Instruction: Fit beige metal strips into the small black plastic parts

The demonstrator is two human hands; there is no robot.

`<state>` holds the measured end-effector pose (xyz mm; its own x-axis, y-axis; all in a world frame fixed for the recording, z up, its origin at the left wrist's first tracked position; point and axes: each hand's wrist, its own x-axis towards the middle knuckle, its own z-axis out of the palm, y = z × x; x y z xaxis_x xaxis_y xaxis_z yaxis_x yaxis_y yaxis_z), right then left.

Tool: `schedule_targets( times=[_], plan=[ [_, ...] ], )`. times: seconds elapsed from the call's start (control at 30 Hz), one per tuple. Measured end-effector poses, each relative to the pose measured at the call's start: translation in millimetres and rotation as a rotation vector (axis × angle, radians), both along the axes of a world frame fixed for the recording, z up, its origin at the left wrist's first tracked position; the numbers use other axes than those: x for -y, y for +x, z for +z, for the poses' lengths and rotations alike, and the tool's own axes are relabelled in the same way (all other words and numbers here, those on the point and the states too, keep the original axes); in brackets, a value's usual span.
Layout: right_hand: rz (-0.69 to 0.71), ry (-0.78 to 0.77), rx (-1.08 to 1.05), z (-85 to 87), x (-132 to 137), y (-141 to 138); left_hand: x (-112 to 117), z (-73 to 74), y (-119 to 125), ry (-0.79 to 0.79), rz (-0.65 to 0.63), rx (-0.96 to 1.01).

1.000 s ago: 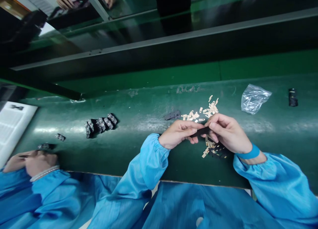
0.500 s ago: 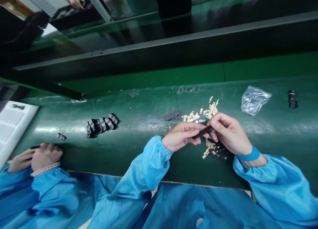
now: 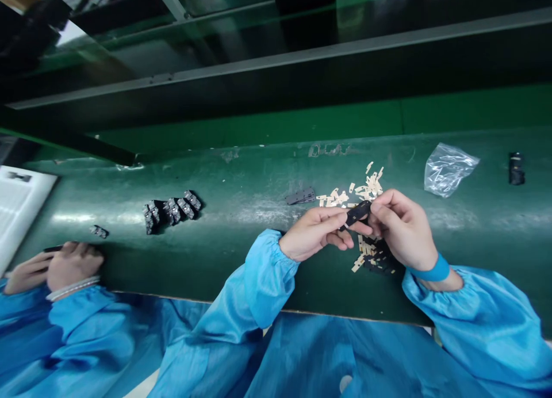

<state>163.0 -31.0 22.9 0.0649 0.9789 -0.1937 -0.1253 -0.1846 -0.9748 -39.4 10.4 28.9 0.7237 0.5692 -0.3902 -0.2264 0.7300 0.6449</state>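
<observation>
Between my two hands is a small black oblong plastic part [image 3: 358, 213], tilted up to the right. My left hand [image 3: 317, 231] pinches its left end between thumb and fingers. The fingertips of my right hand [image 3: 399, 228] close on its right end; whether they also hold a smaller piece is hidden. Beyond my hands lie loose cream-coloured flat pieces [image 3: 371, 184] and a few dark flat plates [image 3: 301, 196]. Just below the held part is a mixed pile of cream and black small pieces [image 3: 368, 254], partly covered by my right hand.
A clear plastic bag [image 3: 449, 169] and another black part [image 3: 516, 168] lie at the right. Several black assembled parts [image 3: 172, 211] sit in a row at the left, near a single small one [image 3: 99, 231]. A co-worker's hands [image 3: 73, 266] work at far left. A shelf beam [image 3: 259, 64] runs above the bench.
The black part has turned in my fingers, so more of its broad face shows. The whole view has shifted slightly. A person's hand at the top left is out of view.
</observation>
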Motion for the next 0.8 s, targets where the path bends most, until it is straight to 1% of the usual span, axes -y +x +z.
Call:
schedule_targets(
  times=[0.07, 0.17, 0.27, 0.37, 0.43, 0.5, 0.6, 0.7, 0.8],
  plan=[
    [0.026, -0.030, -0.066, -2.1, 1, 0, 0, 0.5, -1, -0.011, -0.019, -0.004],
    [0.045, -0.042, -0.091, -2.6, 2, -1, -1, 0.3, -2, -0.049, -0.033, 0.014],
    [0.054, -0.031, -0.076, 0.2, 2, -2, -1, 0.6, -2, -0.067, -0.042, 0.040],
    [0.037, 0.004, -0.008, 5.9, 1, -2, -1, 1.2, -1, -0.055, -0.036, 0.019],
    [0.030, 0.068, 0.066, 9.8, -1, -1, -1, 1.2, -1, -0.031, -0.037, -0.014],
    [0.063, 0.156, 0.168, 12.1, -2, 2, -1, 0.8, -1, -0.001, -0.048, -0.039],
    [0.092, 0.286, 0.352, 10.3, -3, 6, -1, 0.5, -3, 0.044, -0.057, -0.055],
    [0.011, 0.398, 0.459, 4.0, -2, 7, -1, 1.7, -3, 0.088, -0.059, -0.070],
    [-0.091, 0.448, 0.468, -2.0, -2, 5, -1, 3.1, -3, 0.122, -0.070, -0.096]
  ],
)
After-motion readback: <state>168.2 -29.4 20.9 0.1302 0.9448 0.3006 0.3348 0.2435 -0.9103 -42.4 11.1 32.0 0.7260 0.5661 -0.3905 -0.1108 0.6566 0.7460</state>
